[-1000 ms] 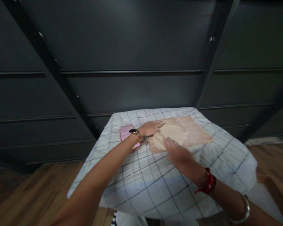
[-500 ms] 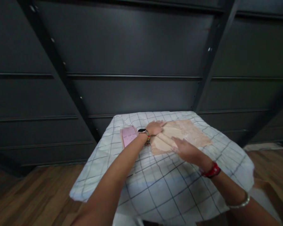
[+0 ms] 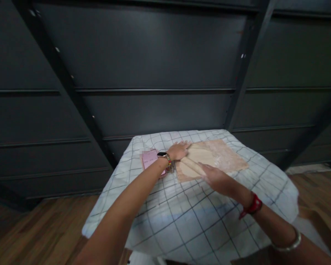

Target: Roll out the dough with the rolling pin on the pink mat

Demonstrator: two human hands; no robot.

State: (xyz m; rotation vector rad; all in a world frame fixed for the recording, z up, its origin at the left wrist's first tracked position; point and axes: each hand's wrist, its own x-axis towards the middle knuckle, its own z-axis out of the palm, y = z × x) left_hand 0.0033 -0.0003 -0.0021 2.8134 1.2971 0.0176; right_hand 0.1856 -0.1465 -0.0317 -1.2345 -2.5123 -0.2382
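Left hand (image 3: 178, 151) and pale cylindrical wooden rolling pin (image 3: 192, 165) had shifted slightly leftward on the flat cream dough sheet (image 3: 206, 156) atop the floured tan board (image 3: 234, 157). Its fingers lay extended at the pin's far end; whether the right hand (image 3: 217, 179) gripped the near end was unclear. Even pressure on both ends seemed best.

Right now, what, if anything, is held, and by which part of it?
A rolling pin, at its ends: left hand on the far end, right hand on the near; whether gripped or pressed cannot be told.
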